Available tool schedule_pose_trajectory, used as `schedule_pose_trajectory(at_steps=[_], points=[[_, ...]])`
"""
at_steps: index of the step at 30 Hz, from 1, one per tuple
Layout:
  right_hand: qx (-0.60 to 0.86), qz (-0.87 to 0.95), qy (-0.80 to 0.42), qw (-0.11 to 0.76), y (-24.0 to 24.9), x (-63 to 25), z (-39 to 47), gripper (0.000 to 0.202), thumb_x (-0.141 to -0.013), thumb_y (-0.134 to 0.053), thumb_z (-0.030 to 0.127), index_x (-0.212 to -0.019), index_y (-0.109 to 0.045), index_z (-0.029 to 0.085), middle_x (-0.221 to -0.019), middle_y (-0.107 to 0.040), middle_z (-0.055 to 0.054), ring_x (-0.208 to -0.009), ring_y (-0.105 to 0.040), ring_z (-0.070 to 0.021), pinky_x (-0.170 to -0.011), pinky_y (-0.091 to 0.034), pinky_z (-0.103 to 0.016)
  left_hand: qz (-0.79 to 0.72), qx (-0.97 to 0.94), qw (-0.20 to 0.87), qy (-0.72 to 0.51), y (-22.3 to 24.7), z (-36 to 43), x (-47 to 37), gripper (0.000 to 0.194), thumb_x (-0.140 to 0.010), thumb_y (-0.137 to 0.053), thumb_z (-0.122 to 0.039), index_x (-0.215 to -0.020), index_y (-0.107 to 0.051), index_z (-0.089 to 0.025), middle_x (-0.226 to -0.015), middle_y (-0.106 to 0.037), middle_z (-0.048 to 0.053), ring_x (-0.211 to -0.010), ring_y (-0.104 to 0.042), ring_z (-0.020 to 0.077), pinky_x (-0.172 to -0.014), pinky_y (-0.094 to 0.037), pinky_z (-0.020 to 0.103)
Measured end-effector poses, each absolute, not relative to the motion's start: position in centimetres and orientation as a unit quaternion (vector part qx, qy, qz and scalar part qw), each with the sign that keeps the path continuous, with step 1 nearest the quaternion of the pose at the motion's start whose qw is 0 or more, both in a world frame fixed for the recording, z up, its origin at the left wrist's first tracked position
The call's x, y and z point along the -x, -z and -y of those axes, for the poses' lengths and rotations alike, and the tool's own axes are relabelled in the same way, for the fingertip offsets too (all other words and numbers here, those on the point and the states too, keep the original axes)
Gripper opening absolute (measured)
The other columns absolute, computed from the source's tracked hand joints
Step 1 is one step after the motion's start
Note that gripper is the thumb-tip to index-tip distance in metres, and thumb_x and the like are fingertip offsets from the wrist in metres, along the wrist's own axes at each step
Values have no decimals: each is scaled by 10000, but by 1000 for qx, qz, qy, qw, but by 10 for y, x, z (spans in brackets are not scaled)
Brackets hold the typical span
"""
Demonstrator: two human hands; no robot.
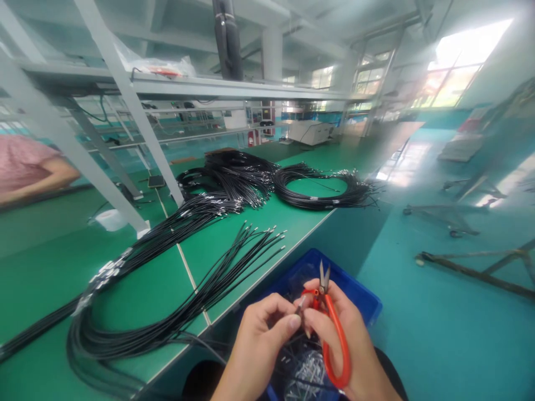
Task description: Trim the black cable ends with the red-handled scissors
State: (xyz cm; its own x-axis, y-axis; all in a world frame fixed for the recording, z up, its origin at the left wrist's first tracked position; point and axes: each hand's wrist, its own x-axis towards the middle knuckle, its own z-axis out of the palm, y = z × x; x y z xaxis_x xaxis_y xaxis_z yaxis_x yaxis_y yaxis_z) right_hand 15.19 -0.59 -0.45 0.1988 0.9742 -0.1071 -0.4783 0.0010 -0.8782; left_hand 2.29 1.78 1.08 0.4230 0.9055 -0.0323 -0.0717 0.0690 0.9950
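My left hand (263, 340) is closed in a pinch on the end of a thin black cable (299, 306), which has a pale tip. My right hand (355, 334) holds red-handled scissors (344, 356), their short blades pointing up and slightly apart. The fingertips of my right hand meet the cable end beside my left thumb, and partly hide it. Below both hands stands a blue bin (365, 292) with small clear and whitish pieces (307, 373) inside. A curved bundle of black cables (154, 334) lies on the green table just left of my hands.
Along the green table (137, 289) lie more black cable bundles (238, 172) and a round cable coil (311, 203). A white shelf frame (129, 111) rises at the left. Another person's arm (54, 175) shows at the far left. Wheeled stands (480, 273) are on the floor at right.
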Motion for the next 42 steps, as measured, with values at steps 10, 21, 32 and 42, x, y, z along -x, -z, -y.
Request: schedule_pose_trajectory(at_steps=[10,21,32,42], points=[[358,249,-623,649,4,-151,9,325,-683,-713,212,-948,-527,225,-746,-604,11,-619,-511,-122,-583,-393,-242,-347,-528,671,-388,-16,-19,-24,165,-745,-649,-266,-636,-633,-142,-633,-644,11,-613,-531,136,-624,-397,232],[309,213,-650,661,1,-147,10,247,-730,-644,194,-943,-520,208,-682,-537,29,-603,-474,-119,-584,-394,-245,-332,-497,719,-356,-6,-22,-22,142,-755,-607,-240,-678,-655,-130,-678,-623,43,-630,-496,141,-615,-355,235],[353,209,-636,653,-4,-145,13,280,-703,-643,152,-949,-521,208,-707,-540,36,-609,-486,-105,-582,-394,-227,-333,-466,748,-334,1,-23,-24,131,-746,-596,-212,-648,-628,-131,-628,-556,18,-600,-428,123,-592,-308,229],[419,210,-572,673,7,-150,13,364,-655,-705,165,-967,-531,232,-734,-573,37,-586,-497,-106,-566,-414,-232,-345,-494,722,-340,3,-27,-25,148,-752,-604,-224,-636,-618,-133,-614,-566,2,-576,-430,109,-577,-314,217]])
